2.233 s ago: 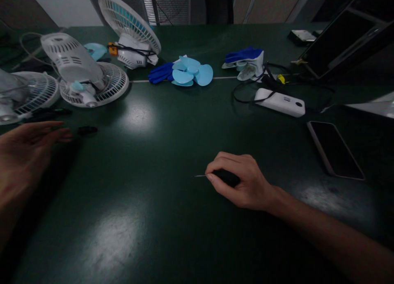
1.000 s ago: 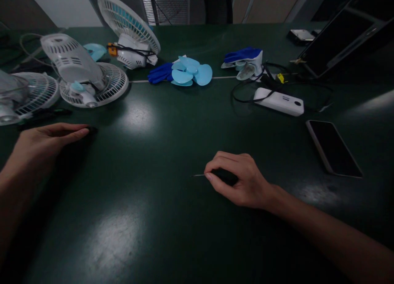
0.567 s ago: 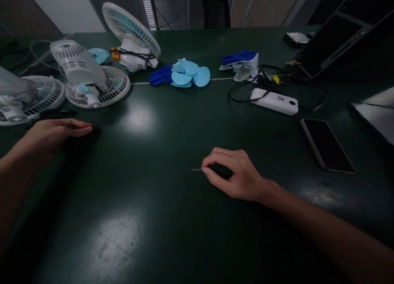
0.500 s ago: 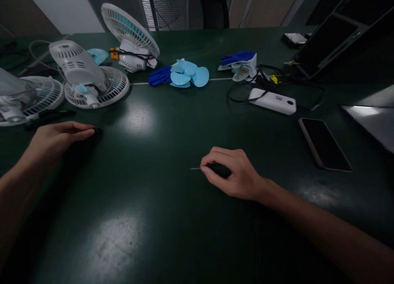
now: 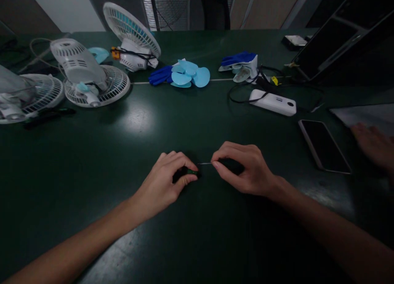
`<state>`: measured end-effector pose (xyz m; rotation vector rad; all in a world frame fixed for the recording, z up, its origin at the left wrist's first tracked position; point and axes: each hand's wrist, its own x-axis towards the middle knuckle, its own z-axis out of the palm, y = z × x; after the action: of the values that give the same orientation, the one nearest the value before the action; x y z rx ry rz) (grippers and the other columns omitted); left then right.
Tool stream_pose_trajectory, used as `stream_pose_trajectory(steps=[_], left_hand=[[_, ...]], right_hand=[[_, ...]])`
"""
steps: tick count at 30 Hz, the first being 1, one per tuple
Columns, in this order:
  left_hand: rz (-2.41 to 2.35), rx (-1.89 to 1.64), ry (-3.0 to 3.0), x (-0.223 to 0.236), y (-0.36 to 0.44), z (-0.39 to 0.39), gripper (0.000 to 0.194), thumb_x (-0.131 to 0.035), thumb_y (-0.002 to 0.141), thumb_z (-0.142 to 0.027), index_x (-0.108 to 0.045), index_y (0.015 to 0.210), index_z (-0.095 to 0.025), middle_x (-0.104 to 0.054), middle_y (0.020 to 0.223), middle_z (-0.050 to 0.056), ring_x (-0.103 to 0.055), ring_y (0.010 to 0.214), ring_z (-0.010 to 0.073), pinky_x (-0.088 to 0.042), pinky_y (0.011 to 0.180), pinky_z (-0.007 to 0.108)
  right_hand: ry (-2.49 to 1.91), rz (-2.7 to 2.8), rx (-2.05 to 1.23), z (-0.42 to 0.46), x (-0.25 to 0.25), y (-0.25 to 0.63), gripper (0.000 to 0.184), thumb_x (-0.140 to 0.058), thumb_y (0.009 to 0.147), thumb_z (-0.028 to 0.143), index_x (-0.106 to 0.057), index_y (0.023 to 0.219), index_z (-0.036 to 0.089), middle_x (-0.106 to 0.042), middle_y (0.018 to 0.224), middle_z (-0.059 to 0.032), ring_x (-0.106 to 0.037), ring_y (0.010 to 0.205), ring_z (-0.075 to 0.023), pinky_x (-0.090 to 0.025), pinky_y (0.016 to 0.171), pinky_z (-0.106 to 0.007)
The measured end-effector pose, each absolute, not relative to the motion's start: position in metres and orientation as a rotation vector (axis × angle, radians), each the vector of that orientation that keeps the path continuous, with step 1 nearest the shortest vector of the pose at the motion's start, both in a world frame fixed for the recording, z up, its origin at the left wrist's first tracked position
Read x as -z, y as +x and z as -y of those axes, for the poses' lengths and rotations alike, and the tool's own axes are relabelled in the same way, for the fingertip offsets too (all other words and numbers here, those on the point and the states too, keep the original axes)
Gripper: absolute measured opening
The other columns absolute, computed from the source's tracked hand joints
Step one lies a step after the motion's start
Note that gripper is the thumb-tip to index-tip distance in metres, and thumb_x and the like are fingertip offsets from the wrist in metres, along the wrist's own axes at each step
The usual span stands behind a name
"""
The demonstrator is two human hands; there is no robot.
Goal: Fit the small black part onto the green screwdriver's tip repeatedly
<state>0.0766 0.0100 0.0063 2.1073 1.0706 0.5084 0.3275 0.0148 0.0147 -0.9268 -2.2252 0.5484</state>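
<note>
In the middle of the dark green table, my left hand (image 5: 168, 175) pinches a small dark object with a green patch (image 5: 193, 172) between thumb and fingers. Most of that object is hidden, so its kind cannot be made out. My right hand (image 5: 246, 167) is closed around the dark handle of a screwdriver (image 5: 230, 166). Its thin metal shaft points left, with the tip close to the object in my left hand; I cannot tell whether they touch. Both hands are low over the tabletop.
Partly dismantled white fans (image 5: 92, 83) stand at the back left, beside a dark tool (image 5: 49, 116). Farther along are a light blue fan blade (image 5: 191, 73), blue gloves (image 5: 238, 59), a white power bank (image 5: 272, 102) and a phone (image 5: 324, 145). Another person's hand (image 5: 374, 146) is at the right.
My left hand has moved right from near the fans to the screwdriver tip, carrying the small dark object. My right hand has shifted slightly right. Another person's hand has appeared at the right edge.
</note>
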Motion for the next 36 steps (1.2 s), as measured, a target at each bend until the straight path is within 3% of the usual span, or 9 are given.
stream_pose_trajectory(steps=[4,12,20,28,36], left_hand=[[-1.058,-0.492,2.132,-0.007,0.073,-0.009,0.017,-0.061,0.096,-0.04,-0.066,0.11,-0.031,-0.067,0.108,0.001,-0.058,0.1,0.0212,-0.04,0.084,0.038],[-1.071,-0.506,2.137,-0.006,0.073,-0.009,0.017,-0.062,0.095,-0.04,-0.065,0.107,-0.028,-0.066,0.101,0.003,-0.057,0.091,0.0208,-0.041,0.079,0.038],[-1.075,-0.518,2.149,-0.004,0.072,-0.008,0.015,-0.063,0.096,-0.037,-0.063,0.106,-0.027,-0.065,0.102,0.002,-0.056,0.092,0.0201,-0.04,0.081,0.038],[-1.098,-0.476,2.143,-0.01,0.073,-0.007,0.009,-0.061,0.097,-0.032,-0.062,0.102,-0.024,-0.063,0.101,-0.001,-0.055,0.095,0.0172,-0.04,0.083,0.035],[-1.001,-0.328,2.34,-0.004,0.029,-0.017,0.022,-0.053,0.101,-0.034,-0.059,0.121,-0.028,-0.06,0.119,0.003,-0.056,0.111,0.0183,-0.045,0.097,0.034]], right_hand=[[-0.906,2.337,-0.582,-0.022,-0.009,0.337,0.008,-0.06,0.091,0.021,-0.066,0.095,0.018,-0.064,0.081,-0.0003,-0.055,0.065,-0.0102,-0.039,0.059,-0.026],[-0.931,2.459,-0.62,-0.022,-0.007,0.335,0.009,-0.059,0.091,0.022,-0.067,0.095,0.019,-0.062,0.081,0.0011,-0.052,0.064,-0.0094,-0.034,0.058,-0.026],[-0.911,2.45,-0.63,-0.018,-0.007,0.329,0.008,-0.06,0.091,0.02,-0.067,0.095,0.019,-0.062,0.081,0.0012,-0.054,0.065,-0.0095,-0.035,0.057,-0.027],[-0.841,2.172,-0.758,-0.014,-0.014,0.317,0.008,-0.06,0.091,0.018,-0.066,0.097,0.017,-0.065,0.082,-0.0013,-0.058,0.07,-0.0109,-0.044,0.062,-0.026],[-0.924,2.17,-0.687,-0.02,-0.01,0.325,0.007,-0.062,0.092,0.018,-0.067,0.096,0.016,-0.063,0.082,-0.0009,-0.057,0.07,-0.01,-0.044,0.062,-0.026]])
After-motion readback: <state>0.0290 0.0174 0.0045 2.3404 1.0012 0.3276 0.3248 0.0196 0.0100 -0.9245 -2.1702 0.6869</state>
